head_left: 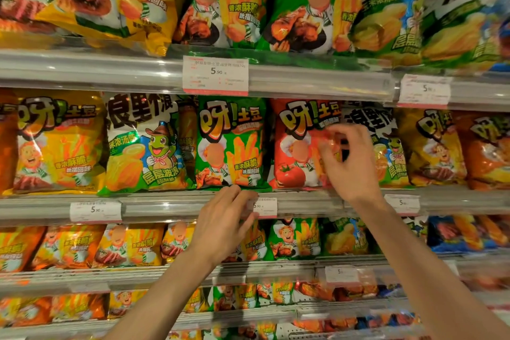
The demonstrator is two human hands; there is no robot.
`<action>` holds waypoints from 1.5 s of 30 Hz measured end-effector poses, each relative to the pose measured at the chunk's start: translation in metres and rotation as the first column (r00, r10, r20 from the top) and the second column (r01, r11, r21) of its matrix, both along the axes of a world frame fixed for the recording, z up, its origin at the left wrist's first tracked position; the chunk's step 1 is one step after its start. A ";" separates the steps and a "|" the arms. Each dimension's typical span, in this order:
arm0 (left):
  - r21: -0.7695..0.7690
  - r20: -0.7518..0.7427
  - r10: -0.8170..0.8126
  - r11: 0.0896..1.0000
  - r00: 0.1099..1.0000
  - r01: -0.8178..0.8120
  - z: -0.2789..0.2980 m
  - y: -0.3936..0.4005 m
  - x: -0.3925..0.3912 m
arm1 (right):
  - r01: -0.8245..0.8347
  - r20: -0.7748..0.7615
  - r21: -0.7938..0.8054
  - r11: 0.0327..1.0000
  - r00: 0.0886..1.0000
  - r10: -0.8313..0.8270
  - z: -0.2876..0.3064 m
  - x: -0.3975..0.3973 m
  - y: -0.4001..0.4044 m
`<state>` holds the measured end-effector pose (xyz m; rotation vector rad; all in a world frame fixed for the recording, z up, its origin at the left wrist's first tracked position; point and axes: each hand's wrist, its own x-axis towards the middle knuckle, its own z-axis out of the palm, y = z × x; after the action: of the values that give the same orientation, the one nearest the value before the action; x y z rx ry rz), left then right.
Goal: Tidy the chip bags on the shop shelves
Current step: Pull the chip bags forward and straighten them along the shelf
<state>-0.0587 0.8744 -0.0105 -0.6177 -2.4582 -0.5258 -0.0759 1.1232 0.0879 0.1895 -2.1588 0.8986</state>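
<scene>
Standing upright at the front edge of the middle shelf (165, 203), the red chip bag (296, 146) has the right hand (350, 163) pinching its face with curled fingers. The left hand (225, 222), fingers relaxed, rests on that edge below the green chip bag (231, 143).

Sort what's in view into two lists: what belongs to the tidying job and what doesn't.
Job: red tomato bag under the right hand; green bag above the left hand; neighbouring chip bags.
Not the job: price tags; shelf rails.
</scene>
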 end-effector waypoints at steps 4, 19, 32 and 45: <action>0.038 0.012 0.008 0.999 1.000 -0.008 0.001 0.002 -0.004 | 0.035 0.250 -0.148 0.988 0.968 0.004 -0.014 -0.010 0.027; 0.044 0.030 0.021 0.999 0.999 -0.022 0.002 0.003 -0.003 | 0.066 0.352 -0.600 0.797 0.917 0.189 -0.009 -0.037 0.000; 0.048 0.027 0.009 0.999 1.000 -0.011 0.002 0.002 -0.004 | 0.083 0.324 -0.676 0.733 0.926 0.194 -0.011 -0.042 -0.009; 0.107 0.024 -0.045 0.993 0.999 0.042 -0.008 -0.001 0.002 | -0.004 0.250 -0.316 0.949 0.964 0.087 -0.056 0.018 -0.016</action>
<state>-0.0571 0.8734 -0.0182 -0.6257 -2.4283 -0.6812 -0.0577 1.1075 0.0317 -0.0407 -2.2170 1.3431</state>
